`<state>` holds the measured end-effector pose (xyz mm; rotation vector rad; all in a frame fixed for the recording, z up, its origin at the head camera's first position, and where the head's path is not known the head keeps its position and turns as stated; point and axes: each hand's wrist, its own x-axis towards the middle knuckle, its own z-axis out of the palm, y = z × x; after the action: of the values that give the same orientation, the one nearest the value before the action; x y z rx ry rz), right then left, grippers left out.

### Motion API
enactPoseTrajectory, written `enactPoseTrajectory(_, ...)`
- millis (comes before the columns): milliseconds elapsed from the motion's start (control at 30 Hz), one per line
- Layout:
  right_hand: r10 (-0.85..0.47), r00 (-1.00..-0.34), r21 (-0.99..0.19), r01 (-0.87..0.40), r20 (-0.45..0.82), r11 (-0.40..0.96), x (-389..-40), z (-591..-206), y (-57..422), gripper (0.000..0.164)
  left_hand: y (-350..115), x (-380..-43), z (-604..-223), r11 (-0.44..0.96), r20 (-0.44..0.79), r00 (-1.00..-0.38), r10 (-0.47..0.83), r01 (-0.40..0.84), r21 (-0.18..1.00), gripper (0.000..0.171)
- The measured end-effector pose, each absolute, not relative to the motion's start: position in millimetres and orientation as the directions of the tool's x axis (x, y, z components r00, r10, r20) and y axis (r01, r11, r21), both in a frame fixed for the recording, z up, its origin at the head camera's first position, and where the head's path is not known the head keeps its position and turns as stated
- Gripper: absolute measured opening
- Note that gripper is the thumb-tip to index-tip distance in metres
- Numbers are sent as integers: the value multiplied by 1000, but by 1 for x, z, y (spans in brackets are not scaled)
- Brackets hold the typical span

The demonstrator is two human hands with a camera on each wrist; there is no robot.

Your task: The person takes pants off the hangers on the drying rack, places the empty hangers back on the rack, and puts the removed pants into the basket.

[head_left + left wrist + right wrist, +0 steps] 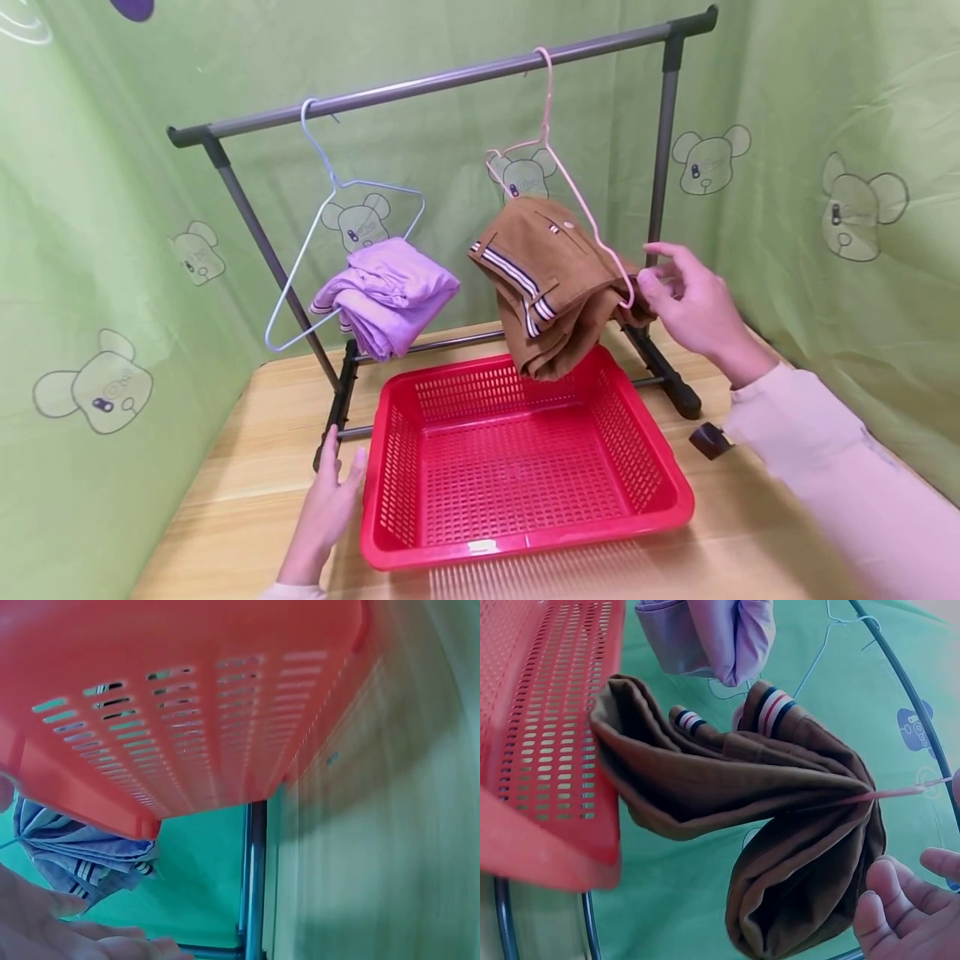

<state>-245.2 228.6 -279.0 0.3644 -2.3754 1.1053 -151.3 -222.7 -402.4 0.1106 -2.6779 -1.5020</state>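
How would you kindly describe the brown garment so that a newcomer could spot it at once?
Find the rack's long rail, behind the red basket. Follow the pink hanger down towards the right hand. The garment is the folded brown one with dark-and-white stripes, whereas its neighbour on the blue hanger is purple.

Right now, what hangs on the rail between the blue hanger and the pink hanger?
Nothing: the head view shows bare rail between blue hanger and pink hanger.
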Motion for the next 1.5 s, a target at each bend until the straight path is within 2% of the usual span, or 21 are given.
enactPoseTrajectory(400, 17, -844, -679, -419, 536, 603, -255, -267, 214, 43, -213, -154, -413, 211, -52, -998, -39, -60, 976, 82)
enactPoseTrajectory(567, 24, -851, -671, -396, 525, 626, -261, -264, 211, 47, -209, -156, -416, 71, -100, -995, -2, -100, 992, 88)
enactPoseTrajectory(800, 23, -872, -685, -368, 490, 628, -266, -262, 208, 49, -204, -158, -419, -67, -90, -995, 47, -93, 993, 91)
enactPoseTrajectory(1133, 7, -892, -734, -369, 453, 570, -271, -258, 201, 35, -202, -160, -419, -130, -101, -993, 67, -109, 986, 88)
enactPoseTrajectory(1500, 10, -898, -751, -362, 440, 553, -272, -250, 190, 36, -200, -159, -421, -141, -126, -990, 69, -135, 981, 88)
